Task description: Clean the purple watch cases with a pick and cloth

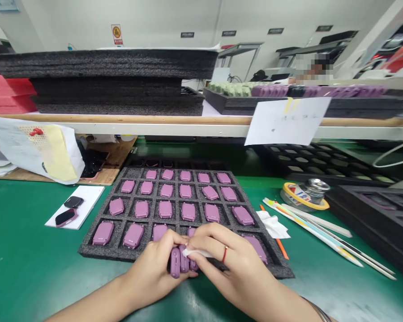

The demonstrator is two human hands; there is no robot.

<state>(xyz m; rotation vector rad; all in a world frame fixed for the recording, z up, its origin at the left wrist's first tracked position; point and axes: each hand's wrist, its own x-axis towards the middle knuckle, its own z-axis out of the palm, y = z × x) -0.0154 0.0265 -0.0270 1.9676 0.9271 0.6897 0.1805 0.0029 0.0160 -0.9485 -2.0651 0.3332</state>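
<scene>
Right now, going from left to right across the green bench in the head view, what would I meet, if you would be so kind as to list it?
White card, black foam tray of mauve cases, white wipe, tape roll, second black foam tray.

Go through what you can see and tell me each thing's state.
left hand, holding mauve plastic cases together
right hand, pinching a white wipe on them
black foam tray, most slots filled with cases
black foam sheets, stacked on shelf
paper sign, hanging over shelf edge
</scene>
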